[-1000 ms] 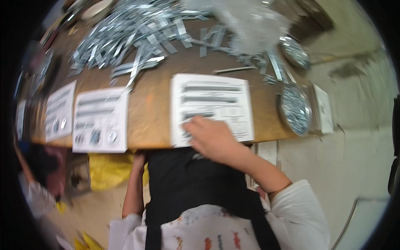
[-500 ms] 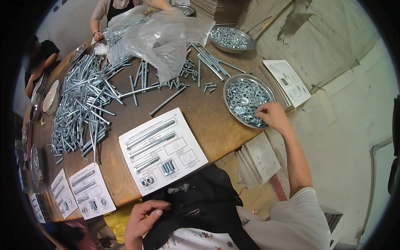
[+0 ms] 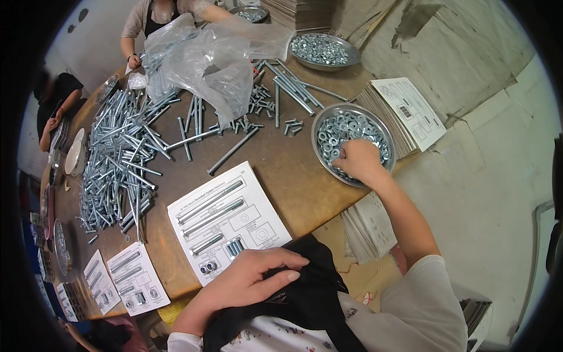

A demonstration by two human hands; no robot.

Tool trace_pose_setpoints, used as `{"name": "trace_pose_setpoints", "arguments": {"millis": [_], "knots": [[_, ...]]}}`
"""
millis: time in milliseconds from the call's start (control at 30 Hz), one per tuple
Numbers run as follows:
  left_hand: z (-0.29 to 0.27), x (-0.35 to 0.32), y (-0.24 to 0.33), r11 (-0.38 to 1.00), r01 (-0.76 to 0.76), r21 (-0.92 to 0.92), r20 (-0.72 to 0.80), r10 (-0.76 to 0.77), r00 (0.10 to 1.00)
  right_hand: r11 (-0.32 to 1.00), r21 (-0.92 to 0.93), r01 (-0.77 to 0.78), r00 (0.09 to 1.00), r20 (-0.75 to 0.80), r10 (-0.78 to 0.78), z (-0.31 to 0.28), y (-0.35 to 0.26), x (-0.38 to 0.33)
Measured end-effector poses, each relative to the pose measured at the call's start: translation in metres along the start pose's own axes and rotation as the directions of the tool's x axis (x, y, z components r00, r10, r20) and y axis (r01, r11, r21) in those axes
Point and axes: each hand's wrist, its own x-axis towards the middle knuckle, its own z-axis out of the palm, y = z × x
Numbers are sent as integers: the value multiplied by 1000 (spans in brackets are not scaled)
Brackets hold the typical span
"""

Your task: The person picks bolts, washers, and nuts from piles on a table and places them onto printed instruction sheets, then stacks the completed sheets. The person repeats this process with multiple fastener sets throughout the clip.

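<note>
My right hand (image 3: pixel 359 159) reaches into a metal bowl of flat washers (image 3: pixel 346 126) at the right edge of the table. Its fingers are bent together among the washers; what they pinch is hidden. My left hand (image 3: pixel 261 276) hovers palm down over the near edge of a printed card (image 3: pixel 272 220), fingers stretched and holding nothing. On that card lie long bolts (image 3: pixel 211 202) in outlined boxes, a cluster of short bolts (image 3: pixel 234 247) partly behind the left hand, and two nuts (image 3: pixel 208 267). Two other boxes show only ring outlines.
A big heap of long bolts (image 3: pixel 117 170) covers the table's left. Clear plastic sheeting (image 3: pixel 211 76) lies over more bolts at the back. Beyond are another bowl (image 3: pixel 324 53) and stacked cards (image 3: pixel 404 111). More cards (image 3: pixel 138 278) lie front left. Two people work across the table.
My left hand has come up and right, from my lap to the card's near edge. My right hand has moved left and deeper into the washers, its fingers more bent.
</note>
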Motion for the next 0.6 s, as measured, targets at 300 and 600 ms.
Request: {"name": "trace_pose_setpoints", "arguments": {"millis": [300,600], "knots": [[4,36,-20,963,82,-257,18,-80,997,978,189,-84,991,-90,102,-2,-12,-11],[13,73,-41,395,-160,-905,-257,-207,944,844,285,454,868,-356,-346,-37,-129,-94]]}}
